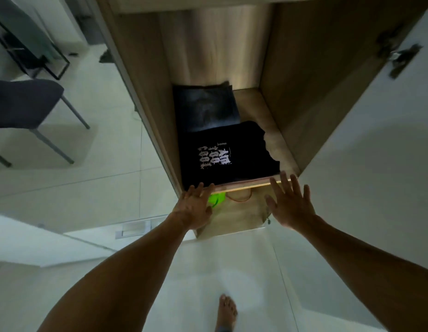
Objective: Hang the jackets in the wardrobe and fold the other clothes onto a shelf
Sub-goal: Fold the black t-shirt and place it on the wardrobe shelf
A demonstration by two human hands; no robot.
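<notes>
Head view
Shelf: two folded garments are carried inside the wardrobe.
Black T-shirt: laid at the shelf's front, white print up.
Dark grey garment: folded behind it, touching.
Left hand: fingers straight, loosely spread, placed at the shelf's front edge.
Right hand: fingers spread wide, nothing held, raised near the same edge.
Chair: seen at left on the floor.

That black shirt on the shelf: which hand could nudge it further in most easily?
Probably the left hand: its fingers reach the shirt's front edge, while the right hand hovers past its corner.
</notes>
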